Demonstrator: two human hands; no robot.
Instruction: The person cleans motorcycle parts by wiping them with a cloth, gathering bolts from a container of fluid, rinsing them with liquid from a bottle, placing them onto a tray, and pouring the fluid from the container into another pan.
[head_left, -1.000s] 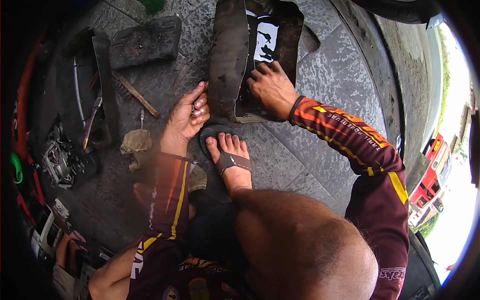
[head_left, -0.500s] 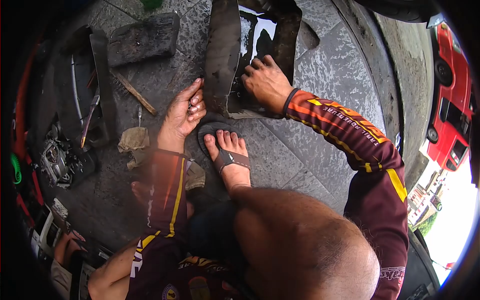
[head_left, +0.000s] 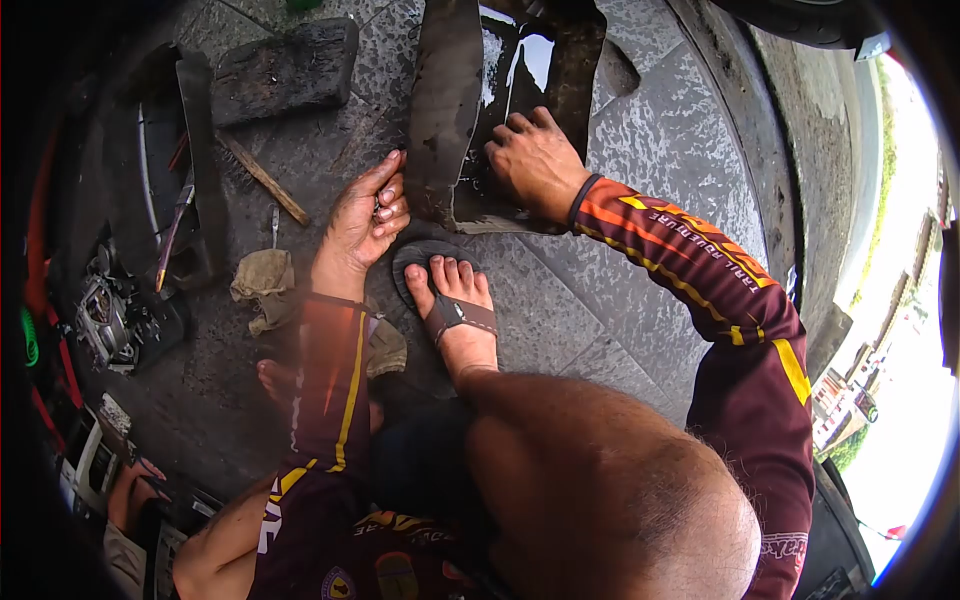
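Note:
A dark, oil-stained open container (head_left: 440, 130) with cut-looking edges lies on the floor in front of me, with dark, shiny liquid (head_left: 535, 62) inside. My right hand (head_left: 535, 165) reaches into its near end, knuckles up and fingers curled down; whatever the fingertips hold is hidden. Beside the container's left wall is my left hand (head_left: 365, 220), smudged and palm partly up. Its fingers are curled in, their tips close to the wall, and I cannot make out anything between them. My sandalled foot (head_left: 462, 310) stands just below the container.
To the left lie a blackened block (head_left: 285, 75), a wooden-handled brush (head_left: 262, 180), a rag (head_left: 263, 285) and a greasy metal engine part (head_left: 108, 320). A paintbrush (head_left: 175, 230) leans in another dark cut container (head_left: 200, 150). A tyre (head_left: 800, 20) shows at the top right.
My right hand has shifted very slightly inside the container. My left hand stays beside its wall. The red vehicle on the right has left the view.

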